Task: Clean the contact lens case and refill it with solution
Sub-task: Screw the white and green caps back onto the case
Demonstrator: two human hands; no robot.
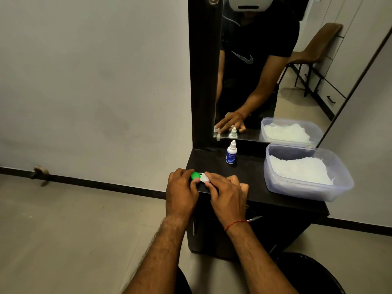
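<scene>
Lens case [199, 177] sat at the near left edge of the dark counter [250, 172], between our two hands. Left hand [181, 187] curled over the green cap [195, 176], thumb and fingertips pinching it. Right hand [226, 192] pinched the white cap [205, 177] end, index finger laid along the top, the remaining fingers loosely curled toward the counter.

Judged step: loosening the caps to open the case for cleaning. Notes for doing it well:
- brace one end and turn one cap at a time;
- keep the case level;
- work back from the edge, since a freed cap could drop to the floor.

Both forearms reached in low, wrists nearly straight, knuckles up, hands close together over the case. Solution bottle [231, 153] stood upright behind them, near the mirror [265, 81]. Plastic tub [307, 194] of white tissue sat well apart on the right.
</scene>
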